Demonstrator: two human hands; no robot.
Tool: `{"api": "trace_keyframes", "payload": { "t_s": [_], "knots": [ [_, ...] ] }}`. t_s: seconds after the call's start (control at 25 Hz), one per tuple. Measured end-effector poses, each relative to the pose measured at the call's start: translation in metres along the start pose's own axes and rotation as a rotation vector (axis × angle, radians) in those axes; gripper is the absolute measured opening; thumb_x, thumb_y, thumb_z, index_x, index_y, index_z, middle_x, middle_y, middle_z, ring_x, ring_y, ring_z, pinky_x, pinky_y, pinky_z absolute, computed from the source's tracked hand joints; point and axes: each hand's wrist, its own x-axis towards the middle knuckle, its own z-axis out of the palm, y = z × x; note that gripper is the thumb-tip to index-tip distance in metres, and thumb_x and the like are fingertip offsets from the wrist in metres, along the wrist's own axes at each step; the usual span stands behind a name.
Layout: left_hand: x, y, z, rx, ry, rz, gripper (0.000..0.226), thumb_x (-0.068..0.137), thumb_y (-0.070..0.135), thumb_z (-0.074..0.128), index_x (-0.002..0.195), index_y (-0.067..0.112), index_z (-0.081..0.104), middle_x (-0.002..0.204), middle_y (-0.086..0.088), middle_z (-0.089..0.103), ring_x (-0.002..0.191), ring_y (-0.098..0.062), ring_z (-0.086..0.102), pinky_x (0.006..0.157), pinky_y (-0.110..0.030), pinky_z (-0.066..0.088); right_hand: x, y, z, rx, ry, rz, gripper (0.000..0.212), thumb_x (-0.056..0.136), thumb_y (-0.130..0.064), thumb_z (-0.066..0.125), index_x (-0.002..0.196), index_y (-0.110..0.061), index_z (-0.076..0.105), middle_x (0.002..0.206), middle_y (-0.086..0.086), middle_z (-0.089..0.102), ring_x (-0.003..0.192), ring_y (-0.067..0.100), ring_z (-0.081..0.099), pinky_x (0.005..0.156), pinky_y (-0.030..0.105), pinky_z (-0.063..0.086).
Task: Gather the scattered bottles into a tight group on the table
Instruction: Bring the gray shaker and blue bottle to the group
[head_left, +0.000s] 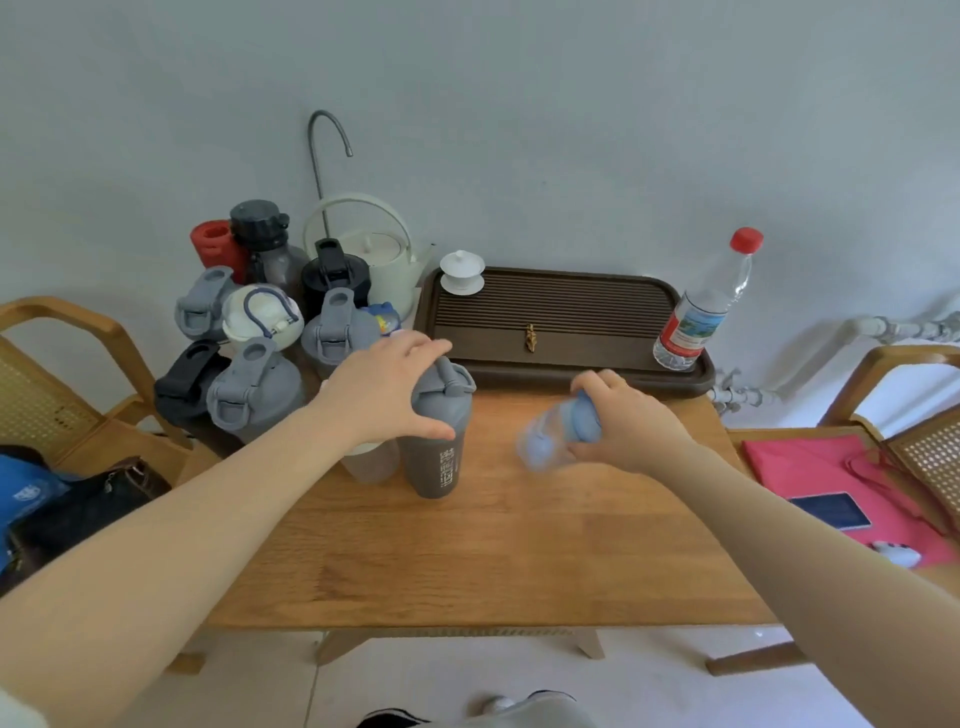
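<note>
Left hand (387, 387) is clamped on the upright grey shaker (434, 452), white writing unreadable. Right hand (631, 421) grips a blurry blue bottle (548, 441) tipped leftward.

Grey, black, white and red bottles (249, 332) cluster upright at the table's (467, 561) far-left; a grey shaker bottle (436, 441) stands apart, a blurred blue bottle (556, 436) tilted nearby.

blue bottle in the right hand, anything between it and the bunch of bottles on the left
Yes. The tall grey bottle under the left hand stands on the table directly between the blue bottle, held by the right hand, and the group of bottles.
</note>
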Motion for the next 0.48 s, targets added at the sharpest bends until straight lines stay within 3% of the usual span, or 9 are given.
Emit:
{"api": "trace_keyframes", "payload": {
  "t_s": [0.08, 0.2, 0.48],
  "knots": [
    [0.002, 0.004, 0.003, 0.108, -0.075, -0.028, 0.097, 0.068, 0.06, 0.066, 0.144, 0.028, 0.014, 0.148, 0.0, 0.031, 0.128, -0.024, 0.038, 0.091, -0.04, 0.044, 0.027, -0.018, -0.005, 0.081, 0.087, -0.063, 0.066, 0.071, -0.034, 0.072, 0.125, -0.018, 0.038, 0.124, 0.006, 0.042, 0.099, 0.029, 0.055, 0.074, 0.035, 0.046],
    [0.001, 0.009, 0.01, 0.154, -0.072, -0.078, 0.095, 0.072, 0.056, 0.065, 0.145, 0.028, 0.011, 0.146, 0.001, 0.034, 0.125, -0.025, 0.041, 0.089, -0.04, 0.043, 0.072, -0.042, 0.0, 0.106, 0.072, -0.157, 0.066, 0.074, -0.031, 0.071, 0.129, -0.016, 0.037, 0.127, 0.01, 0.042, 0.102, 0.031, 0.055, 0.072, 0.033, 0.041],
    [-0.026, -0.005, 0.01, -0.234, 0.012, -0.206, 0.107, 0.064, 0.056, 0.073, 0.145, 0.023, 0.012, 0.152, 0.003, 0.023, 0.138, -0.015, 0.023, 0.112, -0.035, 0.024, 0.141, -0.066, 0.037, 0.037, -0.092, -0.373, 0.07, 0.079, -0.011, 0.065, 0.139, -0.024, 0.03, 0.14, 0.012, 0.034, 0.122, 0.038, 0.043, 0.099, 0.044, 0.042]
  ]
}}
